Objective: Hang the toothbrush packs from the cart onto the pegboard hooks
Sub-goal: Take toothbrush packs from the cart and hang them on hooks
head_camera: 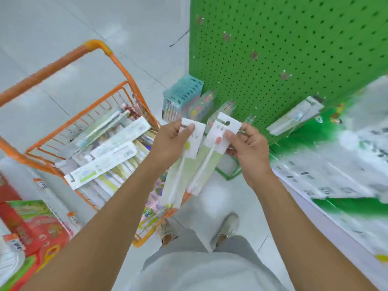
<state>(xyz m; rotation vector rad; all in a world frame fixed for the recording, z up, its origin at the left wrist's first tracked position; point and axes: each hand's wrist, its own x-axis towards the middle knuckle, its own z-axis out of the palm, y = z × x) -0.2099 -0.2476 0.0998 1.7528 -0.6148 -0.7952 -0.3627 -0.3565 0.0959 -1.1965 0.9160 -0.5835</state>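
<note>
Both hands hold packs, none hung yet.
Left hand (pixel 172 137) pinches left pack (pixel 184 162), right hand (pixel 247 148) pinches right pack (pixel 212 156); keep slot above fingertips, thread onto pegboard (pixel 283 49) hook.

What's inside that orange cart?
The orange cart holds a loose heap of toothbrush packs, mostly white and green cards lying crosswise. The top packs and the left arm cover the lower layers and the cart's bottom.
</note>
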